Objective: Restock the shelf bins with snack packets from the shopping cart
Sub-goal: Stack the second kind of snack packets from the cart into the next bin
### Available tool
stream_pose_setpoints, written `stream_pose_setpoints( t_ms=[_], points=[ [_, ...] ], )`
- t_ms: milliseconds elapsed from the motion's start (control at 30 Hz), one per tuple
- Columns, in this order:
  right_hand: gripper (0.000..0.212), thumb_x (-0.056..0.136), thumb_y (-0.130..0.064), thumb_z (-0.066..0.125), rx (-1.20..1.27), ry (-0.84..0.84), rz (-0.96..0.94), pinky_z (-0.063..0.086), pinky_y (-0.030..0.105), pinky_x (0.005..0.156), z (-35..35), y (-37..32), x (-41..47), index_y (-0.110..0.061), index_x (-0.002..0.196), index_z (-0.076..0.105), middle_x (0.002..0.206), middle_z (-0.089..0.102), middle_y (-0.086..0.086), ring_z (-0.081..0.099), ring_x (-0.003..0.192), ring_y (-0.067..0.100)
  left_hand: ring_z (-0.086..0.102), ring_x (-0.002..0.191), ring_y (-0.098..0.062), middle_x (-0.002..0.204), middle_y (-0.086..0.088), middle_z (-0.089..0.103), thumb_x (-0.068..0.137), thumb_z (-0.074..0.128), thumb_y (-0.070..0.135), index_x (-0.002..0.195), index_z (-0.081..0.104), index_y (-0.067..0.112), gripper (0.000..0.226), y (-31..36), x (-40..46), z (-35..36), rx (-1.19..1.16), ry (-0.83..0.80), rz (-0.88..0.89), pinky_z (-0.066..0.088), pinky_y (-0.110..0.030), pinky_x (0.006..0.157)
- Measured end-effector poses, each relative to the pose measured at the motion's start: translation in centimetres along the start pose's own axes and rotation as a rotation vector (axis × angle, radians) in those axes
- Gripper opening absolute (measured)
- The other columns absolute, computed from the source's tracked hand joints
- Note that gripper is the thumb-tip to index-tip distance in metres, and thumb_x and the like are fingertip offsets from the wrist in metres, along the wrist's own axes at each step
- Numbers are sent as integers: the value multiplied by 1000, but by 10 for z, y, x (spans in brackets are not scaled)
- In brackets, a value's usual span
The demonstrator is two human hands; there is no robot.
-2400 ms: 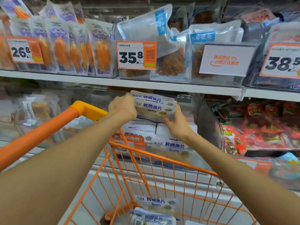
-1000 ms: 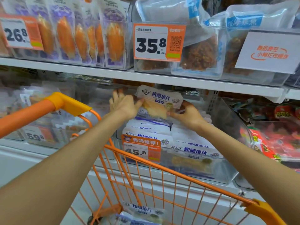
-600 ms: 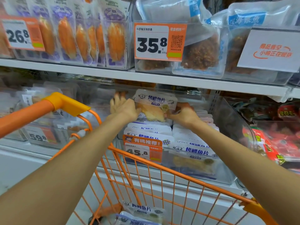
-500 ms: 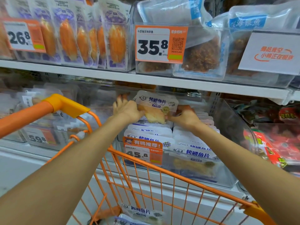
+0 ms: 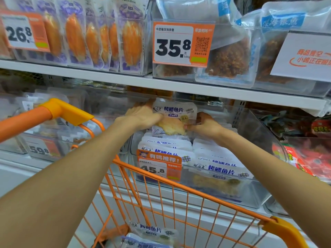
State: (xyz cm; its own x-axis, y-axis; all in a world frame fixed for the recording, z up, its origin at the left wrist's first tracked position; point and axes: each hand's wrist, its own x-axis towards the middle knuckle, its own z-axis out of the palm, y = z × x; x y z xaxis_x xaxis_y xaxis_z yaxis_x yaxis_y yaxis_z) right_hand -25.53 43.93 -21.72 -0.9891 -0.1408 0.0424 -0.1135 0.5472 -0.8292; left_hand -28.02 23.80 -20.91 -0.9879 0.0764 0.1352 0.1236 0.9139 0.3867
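- The orange cart handle (image 5: pixel 26 120) crosses the left edge, at about 9 o'clock from the hands, ending in a yellow corner piece (image 5: pixel 66 111).
- The left hand (image 5: pixel 143 116) reaches over the cart's front rail (image 5: pixel 179 183) into the clear shelf bin (image 5: pixel 258 197); its thumb side lies against the left edge of the held snack packet (image 5: pixel 174 116), with the fingers going behind the packet, so how far they curl is not visible.
- That packet stands nearly upright between the two hands, its white printed top at 12 o'clock and its window of pale yellow fish at 6 o'clock, just above the rear stack.
- The right hand (image 5: pixel 206 125) pinches the packet's right edge, at 3 o'clock from the packet, fingers curled on it.
- At 6 o'clock from the hands, stacked packets (image 5: pixel 220 170) of the same kind fill the bin in two rows, and an orange 45.8 price tag (image 5: pixel 159 166) sits on the bin front.
- Lower still, more packets (image 5: pixel 154 231) lie in the cart basket.
- At 12 o'clock, on the upper shelf (image 5: pixel 197 88), a 35.8 price tag (image 5: pixel 180 44) hangs on another bin.
- At 3 o'clock from the right hand, red packets (image 5: pixel 315 158) lie in the neighbouring bin.
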Motion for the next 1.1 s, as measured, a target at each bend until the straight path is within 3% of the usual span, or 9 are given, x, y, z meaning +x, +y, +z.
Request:
stream_pose_setpoints(
  t_ms=[167, 267, 433, 533, 667, 800, 900, 1033, 1100],
  points=[
    [30, 88, -9, 66, -56, 7, -68, 41, 17, 73, 0, 3, 2, -18, 108, 45, 91, 52, -10, 49, 90, 9, 46, 120, -32, 140, -7, 43, 60, 54, 51, 141, 29, 32, 87, -2, 4, -9, 41, -4, 16, 46, -39, 93],
    [39, 88, -13, 66, -111, 9, -55, 41, 19, 73, 2, 6, 4, -11, 119, 43, 104, 55, -2, 50, 94, 12, 45, 123, -33, 145, -9, 40, 79, 52, 49, 147, 23, 35, 75, -1, 9, -4, 73, -16, 56, 43, -39, 97],
    [105, 85, -11, 70, -100, 2, -118, 51, 18, 74, -2, 7, 9, -30, 151, -9, 124, 57, 4, 59, 102, 16, 26, 139, -32, 156, -9, 22, 96, 38, 47, 149, 18, 37, 58, -10, 6, 0, 174, 74, 110, 28, -44, 111],
    [92, 90, -8, 64, -170, -57, -154, 45, 14, 72, -1, 3, 10, -29, 152, -1, 141, 45, 4, 50, 102, 9, 21, 142, -28, 157, -5, 22, 98, 35, 44, 150, 18, 34, 55, -15, 4, 4, 131, 39, 74, 23, -43, 111],
    [66, 90, -10, 62, -262, -51, -187, 40, 14, 80, -3, 8, 9, -13, 143, 23, 127, 49, 1, 48, 101, 6, 18, 143, -26, 158, -2, 19, 98, 32, 46, 150, 17, 37, 54, -5, 4, 3, 72, -3, 91, 22, -45, 113],
    [41, 97, -23, 52, -445, -111, -183, 38, 34, 102, 12, 17, 17, -16, 135, 39, 132, 47, 4, 44, 116, 20, 15, 144, -25, 160, 2, 14, 100, 34, 38, 151, 13, 36, 55, -7, 9, 5, 44, -21, 143, 20, -46, 116],
    [53, 94, -28, 56, -407, -72, -145, 38, 43, 104, 13, 23, 22, -18, 140, 33, 134, 44, 10, 43, 118, 28, 15, 144, -26, 159, 2, 16, 101, 34, 41, 151, 15, 34, 54, -17, 11, 12, 14, -2, 162, 20, -47, 116],
    [108, 78, -19, 77, -203, 27, -151, 36, 50, 108, 4, 18, 17, -31, 151, -3, 149, 21, 11, 33, 133, 32, 19, 141, -28, 157, 0, 24, 99, 39, 43, 150, 23, 31, 55, -19, 8, 14, 0, 54, 177, 24, -45, 114],
    [106, 77, -15, 77, -220, 28, -235, 39, 49, 106, 4, 14, 12, -34, 151, 3, 151, 17, 9, 34, 134, 32, 21, 140, -28, 154, -1, 28, 98, 41, 44, 147, 29, 30, 52, -18, 6, 13, 17, 72, 176, 27, -45, 112]
  ],
)
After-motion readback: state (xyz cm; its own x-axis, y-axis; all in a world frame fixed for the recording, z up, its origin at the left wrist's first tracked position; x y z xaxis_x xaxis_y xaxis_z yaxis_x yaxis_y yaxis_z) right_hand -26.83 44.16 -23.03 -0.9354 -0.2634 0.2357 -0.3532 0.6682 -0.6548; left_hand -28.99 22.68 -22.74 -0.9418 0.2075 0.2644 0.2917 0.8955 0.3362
